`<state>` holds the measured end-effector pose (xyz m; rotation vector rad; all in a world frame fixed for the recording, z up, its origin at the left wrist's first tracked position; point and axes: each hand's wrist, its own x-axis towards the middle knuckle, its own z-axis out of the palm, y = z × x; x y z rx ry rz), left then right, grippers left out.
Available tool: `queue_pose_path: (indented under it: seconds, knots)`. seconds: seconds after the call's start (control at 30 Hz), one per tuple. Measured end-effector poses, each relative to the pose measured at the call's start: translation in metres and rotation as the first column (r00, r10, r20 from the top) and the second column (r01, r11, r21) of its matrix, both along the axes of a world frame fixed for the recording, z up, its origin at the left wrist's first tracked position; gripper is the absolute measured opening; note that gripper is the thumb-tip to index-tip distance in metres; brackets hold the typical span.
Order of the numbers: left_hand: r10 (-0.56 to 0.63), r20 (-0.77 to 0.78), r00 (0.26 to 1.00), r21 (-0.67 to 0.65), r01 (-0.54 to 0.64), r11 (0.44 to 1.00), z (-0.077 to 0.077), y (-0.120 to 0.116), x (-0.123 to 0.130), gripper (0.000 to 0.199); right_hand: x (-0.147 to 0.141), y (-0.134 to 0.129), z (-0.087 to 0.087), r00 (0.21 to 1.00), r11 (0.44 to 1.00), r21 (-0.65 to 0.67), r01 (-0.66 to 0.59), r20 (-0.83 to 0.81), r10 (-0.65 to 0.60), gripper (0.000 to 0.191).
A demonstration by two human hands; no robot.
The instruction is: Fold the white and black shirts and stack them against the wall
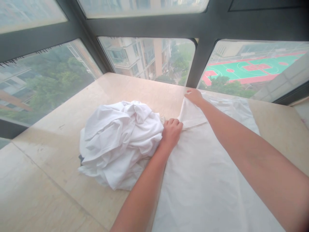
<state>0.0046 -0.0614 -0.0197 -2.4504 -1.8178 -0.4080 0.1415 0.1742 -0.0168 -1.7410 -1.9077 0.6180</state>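
Note:
A white cloth (207,174) lies spread out flat, running from the window side down past the lower edge of the view. My right hand (193,96) pinches its far left corner beside the window frame. Nearer to me, my left hand (172,129) has its fingers curled on the cloth's left edge, by a folded-over flap (191,114). Left of that hand sits a crumpled heap of white fabric (123,138), close to my left wrist. Something small and dark shows under the heap's left side.
A beige stone sill (48,154) with a seam on the left carries both fabrics. Dark window frames (149,27) border its far and left sides. Through the glass are buildings, trees and a green and red sports court (253,67).

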Motion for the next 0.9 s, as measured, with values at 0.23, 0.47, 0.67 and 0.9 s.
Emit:
queue_pose_path:
  seconds: [0.23, 0.47, 0.67, 0.9]
  knots:
    - [0.028, -0.029, 0.999, -0.031, -0.029, 0.999, 0.000, -0.005, 0.001, 0.020, -0.014, 0.015, -0.006, 0.998, 0.996, 0.057, -0.062, 0.023, 0.061, 0.025]
    - [0.115, 0.047, 0.992, -0.042, -0.113, 0.993, 0.010, -0.039, 0.010, 0.010, -0.010, 0.008, -0.008, 0.989, 0.994, 0.083, -0.078, 0.134, 0.066, 0.030]
    - [0.169, 0.140, 0.976, -0.094, -0.157, 0.983, 0.018, -0.175, 0.005, 0.030, -0.017, -0.017, 0.012, 0.966, 0.989, 0.127, -0.082, 0.254, 0.047, 0.030]
    - [0.463, 0.223, 0.858, -0.304, -0.390, 0.869, -0.008, -0.314, -0.016, 0.039, -0.044, -0.031, -0.003, 0.940, 1.000, -0.016, -0.013, 0.339, 0.018, 0.043]
